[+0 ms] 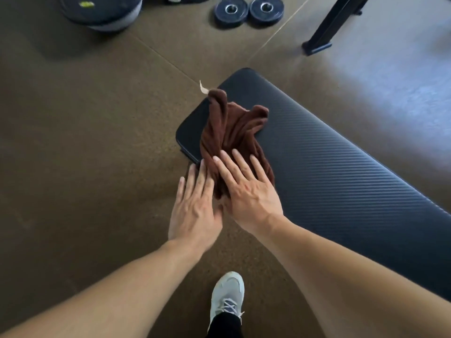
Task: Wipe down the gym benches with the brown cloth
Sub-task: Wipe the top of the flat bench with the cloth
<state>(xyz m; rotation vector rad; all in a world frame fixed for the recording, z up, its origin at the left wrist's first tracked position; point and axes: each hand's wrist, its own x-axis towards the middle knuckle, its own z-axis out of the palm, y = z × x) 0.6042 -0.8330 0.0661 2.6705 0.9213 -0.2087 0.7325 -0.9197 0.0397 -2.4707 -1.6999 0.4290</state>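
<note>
A black padded gym bench [329, 162] with a ribbed surface runs from the centre to the lower right. A crumpled brown cloth [234, 128] with a small pale tag lies on the bench's near-left end and hangs over its edge. My right hand [246, 189] lies flat on the cloth's lower part, fingers spread. My left hand [195, 206] is just left of it, fingers straight, touching the cloth's hanging edge beside the bench. Neither hand is closed around the cloth.
Brown rubber floor [85, 142] surrounds the bench. Two small black weight plates [249, 11] lie at the top centre, a stack of large plates [102, 11] at the top left. A black frame leg [327, 32] stands at the top right. My grey shoe [227, 296] is below.
</note>
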